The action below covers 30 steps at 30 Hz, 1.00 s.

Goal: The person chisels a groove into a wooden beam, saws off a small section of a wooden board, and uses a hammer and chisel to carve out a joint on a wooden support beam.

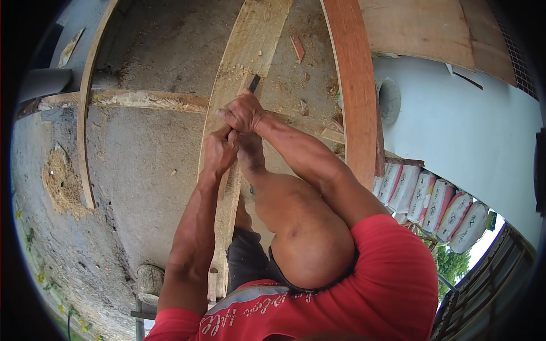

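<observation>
My right hand (pixel 243 112) is closed round a dark, narrow tool (pixel 255 83), whose flat end sticks out past the knuckles. The rest of that tool is hidden in the grip, so its kind does not show. Just below and to the left, my left hand (pixel 220 150) is closed and touches the right one; what it grips is covered by its fingers. Both hands are over a long pale wooden plank (pixel 239 51), with a narrow wood strip (pixel 245 83) lying along it. My bare foot (pixel 251 153) rests at the plank beside the hands.
A reddish board (pixel 358 74) runs along the right, near stacked bags (pixel 438 204). A timber (pixel 148 100) crosses under the plank. On the left are a thin curved strip (pixel 85 131) and a sawdust heap (pixel 61 184). A log piece (pixel 150 283) stands lower left.
</observation>
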Tool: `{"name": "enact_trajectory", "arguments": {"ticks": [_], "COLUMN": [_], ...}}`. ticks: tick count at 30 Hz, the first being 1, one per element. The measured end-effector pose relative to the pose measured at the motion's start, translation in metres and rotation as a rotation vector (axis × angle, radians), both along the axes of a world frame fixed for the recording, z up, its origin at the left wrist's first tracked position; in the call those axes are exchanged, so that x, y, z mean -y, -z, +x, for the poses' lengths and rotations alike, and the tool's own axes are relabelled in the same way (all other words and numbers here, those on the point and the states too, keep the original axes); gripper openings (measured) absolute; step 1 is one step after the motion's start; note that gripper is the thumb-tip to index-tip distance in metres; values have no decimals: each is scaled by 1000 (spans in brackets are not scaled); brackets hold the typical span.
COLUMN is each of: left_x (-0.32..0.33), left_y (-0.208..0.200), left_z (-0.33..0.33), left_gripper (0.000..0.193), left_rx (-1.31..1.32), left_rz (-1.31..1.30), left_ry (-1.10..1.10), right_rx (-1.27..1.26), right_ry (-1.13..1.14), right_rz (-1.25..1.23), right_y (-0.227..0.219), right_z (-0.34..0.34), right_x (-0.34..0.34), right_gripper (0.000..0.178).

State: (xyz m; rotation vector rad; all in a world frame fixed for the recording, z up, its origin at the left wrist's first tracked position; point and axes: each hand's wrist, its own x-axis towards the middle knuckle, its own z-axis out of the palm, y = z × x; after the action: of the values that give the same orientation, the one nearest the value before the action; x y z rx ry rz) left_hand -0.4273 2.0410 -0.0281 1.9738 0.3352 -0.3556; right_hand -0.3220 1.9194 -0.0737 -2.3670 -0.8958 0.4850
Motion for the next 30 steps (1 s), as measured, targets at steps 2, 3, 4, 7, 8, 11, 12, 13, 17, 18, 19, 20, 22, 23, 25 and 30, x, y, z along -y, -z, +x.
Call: {"name": "enact_trajectory", "arguments": {"ticks": [2,3,4,7,8,11,12,13,17,18,19,20,22,23,25,30], "left_x": [11,17,9,0,3,9,12,3,7,7,7,8,3,1,9,4], "left_y": [-1,3,-1,-1,-4,0,2,4,-5,-4,-1,2,1,3,4,16], "left_z": [-27,-32,-23,4,-1,-17,-21,-12,-22,-25,-27,-27,-28,-20,-27,-9], "left_gripper": [24,26,26,27,26,25,25,25,25,25,25,25,25,25,26,29], "left_rx": [-33,-12,-27,-123,-100,-70,-77,-83,-115,-108,-81,-55,-97,-119,-91,4], "left_rz": [-83,-168,-159,-135,-96,-82,-106,-52,-78,-77,-73,-71,-104,-136,-130,-118], "left_ry": [-58,-126,-131,-53,-42,-78,-126,-90,-79,-84,-112,-139,-138,-145,-134,-155], "right_rx": [107,129,122,-23,-16,74,77,83,49,63,74,79,51,22,57,10], "right_ry": [-11,-23,-42,15,8,-51,-50,-57,-65,-84,-72,-76,-62,-62,-109,-117], "right_rz": [37,48,68,6,7,107,100,55,24,64,65,66,-24,-41,-25,-124], "right_y": [9,6,5,4,2,6,7,7,6,2,1,5,-3,-5,2,0], "right_z": [-12,-12,-24,9,7,-27,-12,2,-22,-33,-36,-19,9,10,-20,33], "right_x": [14,16,6,3,5,6,10,0,6,4,2,1,-6,-7,2,-11], "right_gripper": [54,54,55,55,55,54,54,54,54,54,54,54,56,56,56,58]}}
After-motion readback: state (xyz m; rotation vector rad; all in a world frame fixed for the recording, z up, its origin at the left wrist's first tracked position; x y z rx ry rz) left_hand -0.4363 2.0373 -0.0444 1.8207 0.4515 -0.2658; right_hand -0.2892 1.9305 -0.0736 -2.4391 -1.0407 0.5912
